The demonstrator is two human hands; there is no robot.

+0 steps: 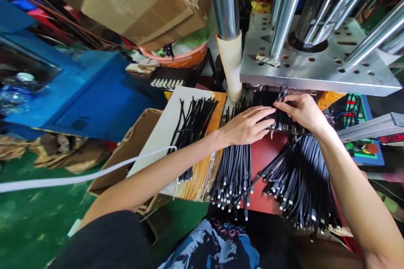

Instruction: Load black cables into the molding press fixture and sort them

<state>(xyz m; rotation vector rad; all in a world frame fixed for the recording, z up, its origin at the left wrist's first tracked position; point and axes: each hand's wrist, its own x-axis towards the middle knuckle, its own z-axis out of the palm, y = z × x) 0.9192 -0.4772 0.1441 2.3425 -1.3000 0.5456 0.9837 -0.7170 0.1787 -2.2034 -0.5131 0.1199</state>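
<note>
My right hand (304, 111) pinches a thin black cable (280, 93) between thumb and fingers at the black mould fixture (263, 97), under the press plate. Just to its left, my left hand (251, 126) lies over the fixture's left side with its fingers stretched out; what its fingertips touch is hard to make out. Along the fixture's front edge sit several small metal connectors (285, 127). Below my left hand hangs a bunch of black USB cables (233, 168), plugs toward me. A larger bunch of black cables (304, 172) fans out beneath my right hand.
The steel press plate (318, 71) and its chrome columns (224, 4) stand above the fixture. A tied bundle of cables (191, 128) lies on the white board (158, 134) at left. A control panel (362, 147) sits at right. A white hose (94, 174) crosses the left side.
</note>
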